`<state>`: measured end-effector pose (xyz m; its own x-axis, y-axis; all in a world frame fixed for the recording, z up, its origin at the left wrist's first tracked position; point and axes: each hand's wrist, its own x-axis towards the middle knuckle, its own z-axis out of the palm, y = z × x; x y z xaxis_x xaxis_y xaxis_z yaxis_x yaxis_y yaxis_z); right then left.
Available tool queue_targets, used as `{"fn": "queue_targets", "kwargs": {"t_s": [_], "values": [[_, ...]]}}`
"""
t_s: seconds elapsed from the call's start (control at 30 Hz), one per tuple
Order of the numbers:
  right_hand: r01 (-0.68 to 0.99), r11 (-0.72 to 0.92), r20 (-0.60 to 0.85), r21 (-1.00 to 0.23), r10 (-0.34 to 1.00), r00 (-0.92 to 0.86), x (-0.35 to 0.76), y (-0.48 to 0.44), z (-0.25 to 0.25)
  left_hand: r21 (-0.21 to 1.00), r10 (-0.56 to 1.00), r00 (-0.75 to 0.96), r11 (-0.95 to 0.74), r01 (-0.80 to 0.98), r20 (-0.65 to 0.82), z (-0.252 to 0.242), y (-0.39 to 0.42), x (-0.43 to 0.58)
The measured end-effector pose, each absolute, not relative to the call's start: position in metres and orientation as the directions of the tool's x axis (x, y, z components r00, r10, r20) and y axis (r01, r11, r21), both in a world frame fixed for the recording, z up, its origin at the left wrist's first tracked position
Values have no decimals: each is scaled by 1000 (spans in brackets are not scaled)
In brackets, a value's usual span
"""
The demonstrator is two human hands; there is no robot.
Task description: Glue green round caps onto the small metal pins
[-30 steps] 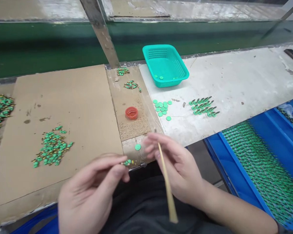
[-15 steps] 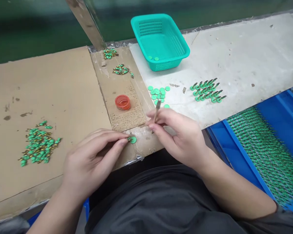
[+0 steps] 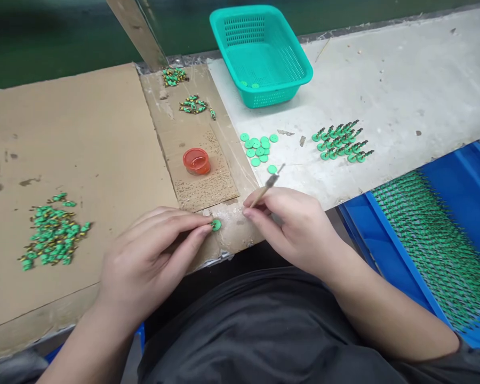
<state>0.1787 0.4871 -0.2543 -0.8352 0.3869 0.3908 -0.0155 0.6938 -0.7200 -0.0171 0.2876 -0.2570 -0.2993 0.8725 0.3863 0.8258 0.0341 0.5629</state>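
My left hand point(image 3: 156, 256) pinches a small figure, mostly hidden by the fingertips, with a green disc point(image 3: 216, 225) at its end near the table's front edge. Between the thumb and fingers of my right hand point(image 3: 294, 224) is a thin wooden stick tool point(image 3: 270, 182), its dark end and metal tip pointing up and right. Beyond my hands stands a small red cup point(image 3: 197, 161) with liquid inside. Loose green discs point(image 3: 259, 152) lie on the white surface beyond my right hand. A pile of green and gold pieces point(image 3: 58, 232) rests on the cardboard at the left.
A teal basket point(image 3: 264, 93) with a few discs inside stands at the back. Small figures on discs point(image 3: 342, 143) stand in rows at the right. Two small piles of pieces point(image 3: 175, 77) lie behind the cup. A blue tray point(image 3: 408, 256) full of figures is at the lower right.
The tool in my right hand has tilted from nearly upright to leaning right. My left hand still holds the figure and disc. The whole view has shifted slightly.
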Motion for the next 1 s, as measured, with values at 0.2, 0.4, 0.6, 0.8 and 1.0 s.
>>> {"fn": "queue_targets", "kwargs": {"t_s": [0.2, 0.4, 0.6, 0.8, 1.0], "values": [[42, 712, 322, -701, 368, -872, 182, 490, -253, 546, 867, -280, 10, 838, 413, -257, 288, -19], [-40, 678, 386, -734, 368, -846, 175, 481, -257, 592, 851, -354, 64, 803, 388, -257, 288, -14], [-60, 691, 381, -721, 323, -866, 160, 466, -263, 653, 848, -394, 77, 753, 354, -264, 286, -13], [-64, 649, 354, -758, 328, -876, 152, 468, -269, 671, 854, -428, 132, 729, 297, -266, 284, -14], [32, 590, 251, -807, 392, -885, 151, 463, -261, 691, 842, -460, 154, 706, 283, -266, 284, -13]]}}
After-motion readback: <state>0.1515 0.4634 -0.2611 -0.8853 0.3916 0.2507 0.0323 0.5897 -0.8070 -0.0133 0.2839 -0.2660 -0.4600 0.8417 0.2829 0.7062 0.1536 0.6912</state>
